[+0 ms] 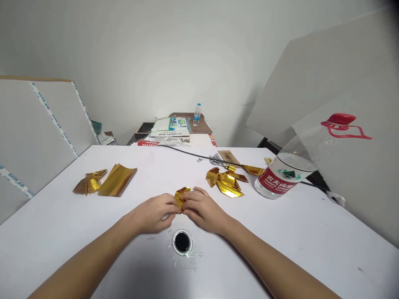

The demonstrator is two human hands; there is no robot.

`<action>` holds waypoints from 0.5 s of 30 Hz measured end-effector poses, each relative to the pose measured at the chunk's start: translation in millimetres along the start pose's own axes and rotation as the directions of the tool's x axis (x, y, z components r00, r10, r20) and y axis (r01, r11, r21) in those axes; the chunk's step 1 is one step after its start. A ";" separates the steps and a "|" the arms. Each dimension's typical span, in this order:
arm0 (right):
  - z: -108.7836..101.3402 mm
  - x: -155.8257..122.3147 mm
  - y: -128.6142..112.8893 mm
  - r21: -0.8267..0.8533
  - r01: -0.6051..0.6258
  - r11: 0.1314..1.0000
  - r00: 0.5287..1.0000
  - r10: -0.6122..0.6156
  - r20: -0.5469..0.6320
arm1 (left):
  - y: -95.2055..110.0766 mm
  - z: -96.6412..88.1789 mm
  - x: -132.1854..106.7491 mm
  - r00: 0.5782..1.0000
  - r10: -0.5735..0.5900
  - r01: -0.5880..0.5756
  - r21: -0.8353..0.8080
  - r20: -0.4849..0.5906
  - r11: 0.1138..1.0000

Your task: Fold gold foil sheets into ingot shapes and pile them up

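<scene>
From where I stand, a small piece of gold foil [180, 196] is on the white table [124, 265], grasped between the fingertips of the left hand [156, 214] and the right hand [204, 209]. Nearer the person is a round black inset [182, 242]; farther out, gold sheets [116, 180] lie left, and folded gold pieces [229, 185] lie right, near a big water bottle [285, 168].

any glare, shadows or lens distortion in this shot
Head view: bright glints on the folded gold foil by the right hand; soft shadow on the white table at bottom centre; large water bottle leans outward, probably lens stretch; top right corner dark.
</scene>
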State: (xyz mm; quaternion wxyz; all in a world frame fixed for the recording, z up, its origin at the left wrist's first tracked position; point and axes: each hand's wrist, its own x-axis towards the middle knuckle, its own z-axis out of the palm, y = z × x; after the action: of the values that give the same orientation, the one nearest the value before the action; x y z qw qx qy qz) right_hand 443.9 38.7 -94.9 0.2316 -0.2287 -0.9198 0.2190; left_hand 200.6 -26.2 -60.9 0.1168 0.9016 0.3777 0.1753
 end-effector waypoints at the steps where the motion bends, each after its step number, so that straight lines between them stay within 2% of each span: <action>1: 0.1 -0.3 0.5 0.009 -0.001 1.000 1.000 0.001 0.004 | 0.5 -0.2 -0.2 1.000 0.005 -0.005 -0.003 0.003 1.000; 11: 0.3 -0.2 -4.3 0.040 -0.051 0.998 0.998 0.050 0.027 | 3.4 -6.7 -1.0 0.998 0.053 -0.053 0.022 0.029 0.998; 15: 2.0 1.7 -7.9 0.074 -0.078 0.994 0.997 0.080 -0.016 | 3.7 -8.5 -0.9 0.999 0.038 -0.039 0.024 0.030 0.999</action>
State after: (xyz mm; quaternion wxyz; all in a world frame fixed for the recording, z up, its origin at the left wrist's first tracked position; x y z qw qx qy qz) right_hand 439.0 32.7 -92.0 0.2399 -0.2582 -0.8991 0.2595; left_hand 199.0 -28.7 -52.1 0.1078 0.9127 0.3606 0.1593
